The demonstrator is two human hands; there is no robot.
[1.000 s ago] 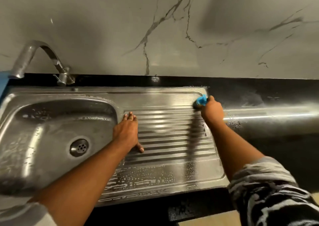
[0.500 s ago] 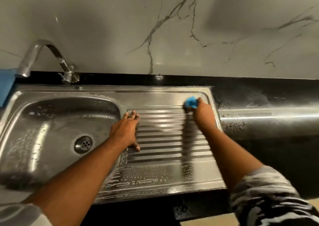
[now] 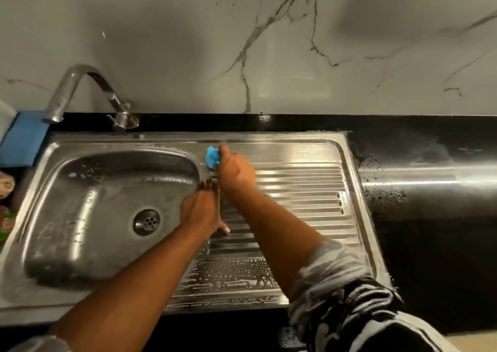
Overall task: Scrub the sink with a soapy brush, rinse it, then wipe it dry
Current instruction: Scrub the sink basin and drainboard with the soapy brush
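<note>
At drainboard's back-left corner – right hand grips blue brush; left hand flat, fingers straight.

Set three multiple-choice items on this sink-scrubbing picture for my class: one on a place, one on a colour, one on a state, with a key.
1. Where is the brush?
A in the basin
B at the drainboard's far edge
C on the floor

2. What colour is the counter right of the sink?
A black
B white
C red

3. How is the left hand?
A holding a cloth
B clenched in a fist
C flat on the steel, fingers straight

Key:
1 B: the right hand grips it beyond the ridges.
2 A: it shows glossy black.
3 C: its palm lies flat by the basin's edge.
</note>
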